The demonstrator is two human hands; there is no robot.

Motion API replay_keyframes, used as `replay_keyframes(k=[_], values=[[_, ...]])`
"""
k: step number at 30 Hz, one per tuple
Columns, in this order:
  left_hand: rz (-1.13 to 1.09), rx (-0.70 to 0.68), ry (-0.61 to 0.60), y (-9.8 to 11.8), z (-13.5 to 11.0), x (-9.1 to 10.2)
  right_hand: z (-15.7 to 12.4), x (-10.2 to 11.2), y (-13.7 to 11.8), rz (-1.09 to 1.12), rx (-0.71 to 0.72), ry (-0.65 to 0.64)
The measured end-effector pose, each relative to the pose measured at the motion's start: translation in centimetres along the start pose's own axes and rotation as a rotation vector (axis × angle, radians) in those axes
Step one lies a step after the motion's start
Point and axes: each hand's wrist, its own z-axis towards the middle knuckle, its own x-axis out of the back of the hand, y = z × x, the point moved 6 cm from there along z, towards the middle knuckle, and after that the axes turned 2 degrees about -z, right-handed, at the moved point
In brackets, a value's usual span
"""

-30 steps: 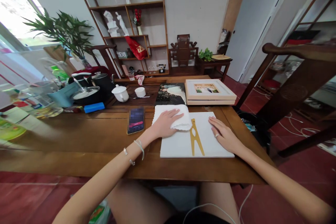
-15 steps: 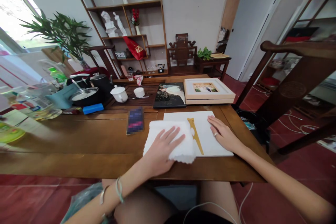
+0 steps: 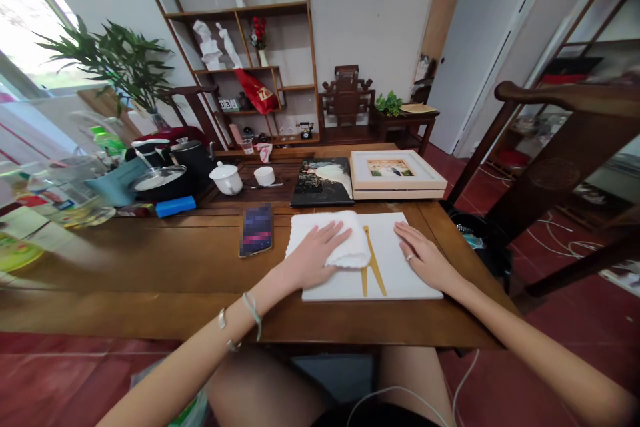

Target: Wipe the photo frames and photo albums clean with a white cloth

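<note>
A white flat board (image 3: 395,280) with a gold clothes-peg shape (image 3: 373,267) lies on the wooden table (image 3: 150,267) in front of me. My left hand (image 3: 313,255) lies flat, fingers spread, on a folded white cloth (image 3: 345,240) that rests on the board's far left part. My right hand (image 3: 425,257), with a ring on one finger, presses flat on the board's right side, fingers stretched out.
A phone (image 3: 257,238) lies left of the board. Behind the board are a dark photo print (image 3: 325,181) and a framed picture (image 3: 397,173). A tea tray with white cups (image 3: 227,178), pots and a blue box (image 3: 175,205) stand to the left. A wooden chair (image 3: 565,167) stands on the right.
My left hand slid the white cloth toward me down the board, then pushed it back up to the far left part. My right hand stayed on the board.
</note>
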Motion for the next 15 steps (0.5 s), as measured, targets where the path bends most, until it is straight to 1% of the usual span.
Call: replay_keyframes(k=[2,4,7,10,15], values=[[0.033,0.023,0.031,-1.4,2.0,0.0,0.0,0.0,0.0,0.0,0.006,0.005],[0.085,0.049,0.051,-2.5,3.4,-0.1,0.0,0.0,0.1,-0.004,0.005,0.003],[0.153,0.063,0.064,-3.0,4.2,-0.3,0.0,0.0,0.0,-0.01,0.004,-0.003],[0.177,0.035,0.063,-2.2,3.3,-0.5,0.1,0.0,-0.1,-0.011,0.004,-0.001],[0.136,-0.012,0.059,0.8,-0.1,-0.8,0.1,0.0,-0.2,-0.008,0.004,0.002]])
